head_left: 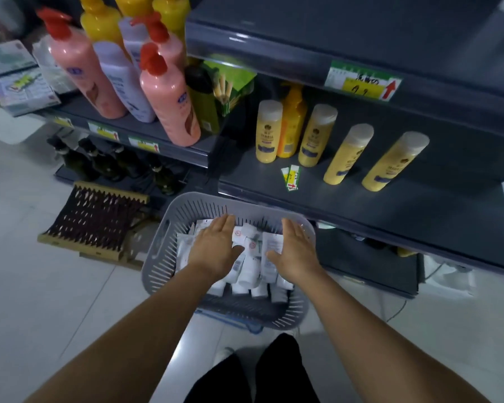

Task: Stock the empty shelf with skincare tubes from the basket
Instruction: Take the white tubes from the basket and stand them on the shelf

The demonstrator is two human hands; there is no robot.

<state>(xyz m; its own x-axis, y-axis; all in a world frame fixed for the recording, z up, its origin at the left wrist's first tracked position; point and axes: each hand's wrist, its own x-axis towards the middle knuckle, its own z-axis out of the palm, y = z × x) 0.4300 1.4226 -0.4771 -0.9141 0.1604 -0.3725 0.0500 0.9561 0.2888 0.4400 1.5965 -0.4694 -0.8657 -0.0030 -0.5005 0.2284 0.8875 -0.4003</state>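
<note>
White tubes (249,266) under both flat, spread hands (216,245).

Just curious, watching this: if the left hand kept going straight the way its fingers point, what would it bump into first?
Probably the far wall of the grey basket. The left hand lies open over the white tubes, fingers pointing toward that slotted wall. Its height is hard to judge; if it passed above the rim, the dark shelf comes next.

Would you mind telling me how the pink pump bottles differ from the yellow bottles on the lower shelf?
The pink pump bottles are larger, with red pump heads; the yellow bottles are smaller, with flat pale caps. The pink ones crowd together on the left shelf; the yellow ones stand spaced out. Both kinds stand upright.
</note>
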